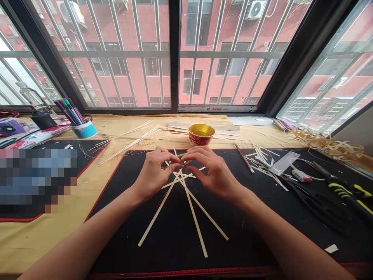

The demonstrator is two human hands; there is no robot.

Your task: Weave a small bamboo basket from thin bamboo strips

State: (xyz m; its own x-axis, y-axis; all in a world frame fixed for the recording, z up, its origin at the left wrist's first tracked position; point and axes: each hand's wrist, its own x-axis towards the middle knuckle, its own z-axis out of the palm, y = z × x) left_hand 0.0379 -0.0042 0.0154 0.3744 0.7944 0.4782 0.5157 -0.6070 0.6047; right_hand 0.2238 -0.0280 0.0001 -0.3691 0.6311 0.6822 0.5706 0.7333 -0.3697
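Observation:
Several thin pale bamboo strips [190, 208] lie crossed in a star shape on a black mat [163, 249]. My left hand [154, 171] and my right hand [211, 169] meet over the crossing point. Both pinch the strips there with thumb and fingertips pressed together. The strip ends fan out toward me from under my fingers. A red and gold bowl [201, 134] stands just behind my hands.
Loose strips [131, 140] lie on the yellow tabletop behind the mat. A cup of coloured pens [83, 126] stands at back left. Black and yellow-handled tools [340, 194] and a small plastic bag [284, 162] lie at right, coiled strips [329, 146] beyond. Barred windows rise behind.

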